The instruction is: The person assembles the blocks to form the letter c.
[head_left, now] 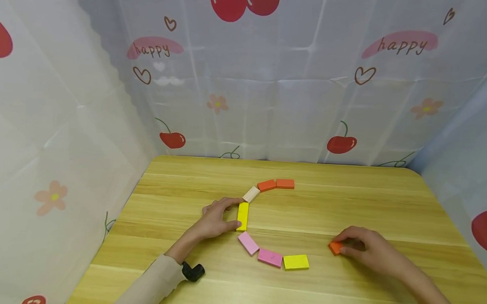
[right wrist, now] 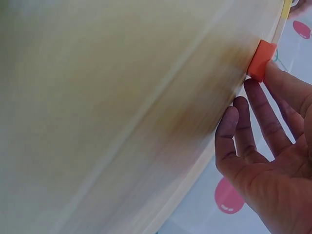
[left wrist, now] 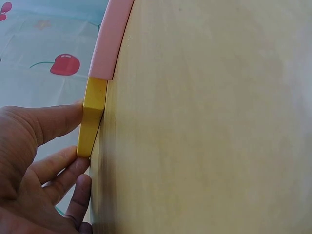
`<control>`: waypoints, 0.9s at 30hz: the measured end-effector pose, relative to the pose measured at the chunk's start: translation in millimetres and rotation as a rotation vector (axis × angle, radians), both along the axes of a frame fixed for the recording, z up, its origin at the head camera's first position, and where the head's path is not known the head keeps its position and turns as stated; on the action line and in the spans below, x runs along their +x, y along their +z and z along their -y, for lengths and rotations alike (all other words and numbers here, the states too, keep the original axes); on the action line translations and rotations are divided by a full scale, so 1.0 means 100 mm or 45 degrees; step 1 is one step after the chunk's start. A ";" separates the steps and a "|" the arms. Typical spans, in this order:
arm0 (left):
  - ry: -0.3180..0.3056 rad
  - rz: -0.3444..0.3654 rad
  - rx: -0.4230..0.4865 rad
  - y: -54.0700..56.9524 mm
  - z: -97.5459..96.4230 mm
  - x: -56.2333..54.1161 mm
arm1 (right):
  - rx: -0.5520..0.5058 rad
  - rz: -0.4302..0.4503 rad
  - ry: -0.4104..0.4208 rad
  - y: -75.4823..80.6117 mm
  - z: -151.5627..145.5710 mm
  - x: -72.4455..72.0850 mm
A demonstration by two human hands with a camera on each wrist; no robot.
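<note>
My left hand [head_left: 214,220] holds a yellow block [head_left: 243,217] lying at the left of a curved row, its thumb at the near end and a fingertip at the far end. A pink block [left wrist: 108,44] meets that yellow block [left wrist: 92,114] in the left wrist view. To the right, apart from the row, my right hand [head_left: 365,248] pinches a small orange block [head_left: 335,248] between thumb and fingers at the tabletop. Seen from the right wrist, the orange block [right wrist: 262,60] sits at the fingertips, with the other fingers loosely bent below it.
Beyond the left hand, the row runs through a pale wooden block [head_left: 251,195] and two orange-red blocks [head_left: 267,185]. Nearer, it continues with a light pink block [head_left: 249,243], a darker pink block [head_left: 270,257] and another yellow block [head_left: 296,262]. Printed curtains [head_left: 269,103] surround the wooden table [head_left: 178,176].
</note>
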State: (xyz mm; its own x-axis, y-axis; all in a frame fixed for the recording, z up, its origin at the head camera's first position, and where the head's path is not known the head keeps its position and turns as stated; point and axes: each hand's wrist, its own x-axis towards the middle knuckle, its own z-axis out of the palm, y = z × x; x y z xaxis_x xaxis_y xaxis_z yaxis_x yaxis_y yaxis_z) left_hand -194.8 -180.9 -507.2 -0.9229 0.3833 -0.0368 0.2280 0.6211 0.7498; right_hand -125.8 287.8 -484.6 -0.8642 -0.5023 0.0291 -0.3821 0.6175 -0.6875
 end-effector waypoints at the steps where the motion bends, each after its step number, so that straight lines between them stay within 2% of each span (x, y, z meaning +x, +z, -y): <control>1: 0.002 0.001 -0.003 0.00 0.00 0.00 | -0.004 -0.006 0.009 -0.01 0.01 0.00; 7: 0.007 0.006 -0.006 0.01 -0.01 0.01 | 0.006 -0.063 0.069 0.00 0.08 0.01; 16: 0.018 0.003 -0.021 0.00 0.00 0.02 | 0.006 0.031 0.117 0.03 0.22 0.00; 27: 0.011 0.011 -0.012 0.01 -0.01 0.00 | 0.004 0.067 0.155 0.06 0.35 0.01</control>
State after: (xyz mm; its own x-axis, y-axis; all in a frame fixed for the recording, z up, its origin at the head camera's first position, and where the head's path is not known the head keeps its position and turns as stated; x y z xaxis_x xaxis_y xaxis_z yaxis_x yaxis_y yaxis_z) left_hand -194.5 -179.7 -506.1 -0.9259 0.3748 -0.0484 0.2162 0.6303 0.7456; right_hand -125.3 253.2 -478.5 -0.7972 -0.6035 -0.0164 -0.4178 0.5711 -0.7066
